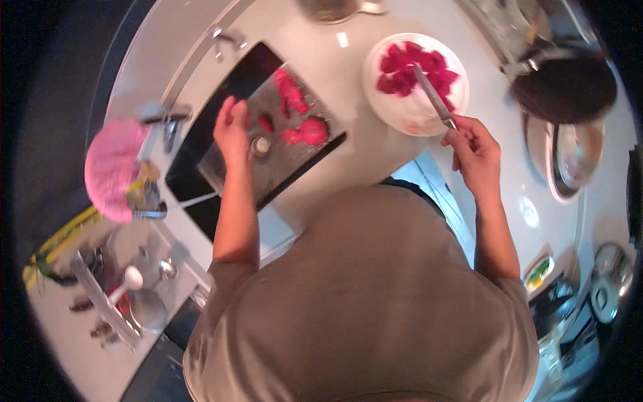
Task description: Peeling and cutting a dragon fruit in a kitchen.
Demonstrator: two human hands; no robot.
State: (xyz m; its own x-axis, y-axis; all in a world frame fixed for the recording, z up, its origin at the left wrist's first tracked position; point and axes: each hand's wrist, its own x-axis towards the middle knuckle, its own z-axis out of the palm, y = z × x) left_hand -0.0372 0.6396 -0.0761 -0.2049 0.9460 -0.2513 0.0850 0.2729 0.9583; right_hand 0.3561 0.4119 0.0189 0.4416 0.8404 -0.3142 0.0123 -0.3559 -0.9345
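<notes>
My right hand (472, 156) grips the handle of a knife (433, 96). Its blade reaches over a white plate (419, 120) and its tip lies against deep-red cut pieces (409, 58), perhaps beetroot or dragon fruit. My left hand (233, 130) is raised above a dark sink (281, 166), fingers loosely bent and apart. I see nothing held in it, though the hand is blurred. Below it in the basin are a round drain (260, 145), scattered red scraps (291, 93) and a rounder red lump (314, 131).
A faucet (226, 42) stands behind the sink. At right are a dark pan (565, 90) and a metal pot (577, 156). A pink round item (113, 171) lies left, above a rack (108, 301) with hanging utensils. The white counter (336, 65) runs between sink and plate.
</notes>
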